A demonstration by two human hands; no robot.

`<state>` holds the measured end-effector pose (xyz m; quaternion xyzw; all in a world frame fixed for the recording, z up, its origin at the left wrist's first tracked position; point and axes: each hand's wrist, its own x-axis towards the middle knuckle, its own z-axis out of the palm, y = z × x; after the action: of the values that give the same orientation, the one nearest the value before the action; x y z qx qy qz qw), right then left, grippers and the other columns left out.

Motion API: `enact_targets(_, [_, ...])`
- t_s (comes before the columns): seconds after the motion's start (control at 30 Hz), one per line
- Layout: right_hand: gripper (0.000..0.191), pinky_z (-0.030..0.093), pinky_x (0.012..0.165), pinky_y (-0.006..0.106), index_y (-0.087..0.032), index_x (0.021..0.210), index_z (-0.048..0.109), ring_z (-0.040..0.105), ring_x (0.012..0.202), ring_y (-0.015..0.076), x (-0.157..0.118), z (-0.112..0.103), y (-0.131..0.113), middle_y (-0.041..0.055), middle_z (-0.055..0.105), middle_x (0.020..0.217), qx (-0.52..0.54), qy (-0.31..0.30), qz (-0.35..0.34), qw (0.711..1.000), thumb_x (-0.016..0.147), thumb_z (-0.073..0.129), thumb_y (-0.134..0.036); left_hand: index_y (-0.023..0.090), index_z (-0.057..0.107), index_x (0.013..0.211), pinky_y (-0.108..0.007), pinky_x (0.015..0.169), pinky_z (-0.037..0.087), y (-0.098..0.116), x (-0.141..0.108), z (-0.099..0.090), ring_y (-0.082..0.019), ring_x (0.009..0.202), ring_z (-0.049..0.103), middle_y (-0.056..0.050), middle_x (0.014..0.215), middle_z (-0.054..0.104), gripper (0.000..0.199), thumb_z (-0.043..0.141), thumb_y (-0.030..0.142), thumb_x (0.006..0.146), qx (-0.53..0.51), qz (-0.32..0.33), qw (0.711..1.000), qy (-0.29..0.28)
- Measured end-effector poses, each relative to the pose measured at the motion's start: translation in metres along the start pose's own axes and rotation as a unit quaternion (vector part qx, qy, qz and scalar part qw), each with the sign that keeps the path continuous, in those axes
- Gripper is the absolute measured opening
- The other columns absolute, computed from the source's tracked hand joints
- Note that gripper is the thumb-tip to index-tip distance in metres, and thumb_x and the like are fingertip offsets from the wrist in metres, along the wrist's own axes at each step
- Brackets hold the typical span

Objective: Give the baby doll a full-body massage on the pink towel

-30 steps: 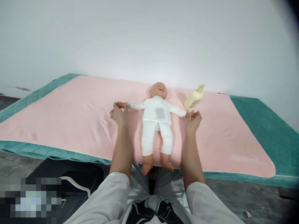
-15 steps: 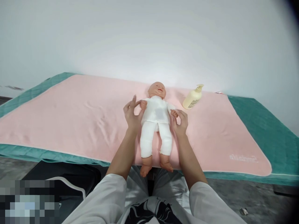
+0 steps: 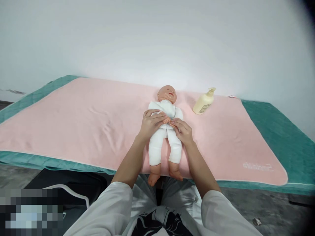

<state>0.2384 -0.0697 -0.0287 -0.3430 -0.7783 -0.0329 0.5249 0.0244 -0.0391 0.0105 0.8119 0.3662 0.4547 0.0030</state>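
Observation:
A baby doll [image 3: 155, 152] in white clothes lies on its back on the pink mat [image 3: 81, 121], its feet over the front edge. My left hand [image 3: 151, 123] has its fingers closed round the doll's hand [image 3: 166, 120] at the left, over the belly. Just right of it, my right hand [image 3: 183, 130] grips the doll's other hand [image 3: 172, 124] between thumb and fingers. The doll's two hands meet at the middle of its body.
A pale yellow pump bottle [image 3: 203, 103] stands on the mat to the right of the doll's head. Green bedding [image 3: 283, 131] shows under the mat. A white wall [image 3: 157, 42] rises behind, and a black object [image 3: 71, 183] is at the lower left.
Both my hands have moved inward with the doll's hands, from the sides of its body to over its belly. The doll's arms are now bent across its front.

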Motion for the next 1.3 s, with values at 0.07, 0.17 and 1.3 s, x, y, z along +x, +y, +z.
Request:
enact_targets(0.07, [0.023,0.06,0.099,0.042,-0.026,0.107,0.068,0.068,0.112,0.0182,0.0,0.001,0.0,0.0041,0.074,0.108,0.006,0.0,-0.004,1.0,0.092,0.053,-0.015,0.029,0.075,0.102,-0.043,0.097,0.043,0.0,0.0,0.001,-0.022,0.112,0.063,-0.002,0.1,0.077,0.017,0.066,0.034,0.088,-0.002,0.008,1.0,0.0])
enact_targets(0.17, [0.024,0.061,0.098,0.041,-0.025,0.107,0.068,0.068,0.112,0.0178,0.0,0.002,0.0,0.0049,0.074,0.109,0.013,0.01,-0.016,1.0,0.091,0.055,-0.014,0.029,0.075,0.102,-0.043,0.096,0.043,-0.002,0.0,0.003,-0.021,0.11,0.063,-0.002,0.099,0.077,0.017,0.067,0.032,0.087,-0.007,0.018,1.0,0.006])
enact_targets(1.3, [0.047,0.052,0.093,0.039,-0.016,0.131,0.042,0.059,0.113,0.022,-0.008,-0.039,0.033,0.0162,0.052,0.128,-0.159,0.192,0.421,0.872,0.093,0.043,-0.044,0.016,0.042,0.143,-0.041,0.116,0.028,-0.03,-0.005,-0.04,-0.026,0.135,0.045,-0.013,0.138,0.056,0.052,0.04,0.041,0.097,0.144,-0.478,0.845,0.19])
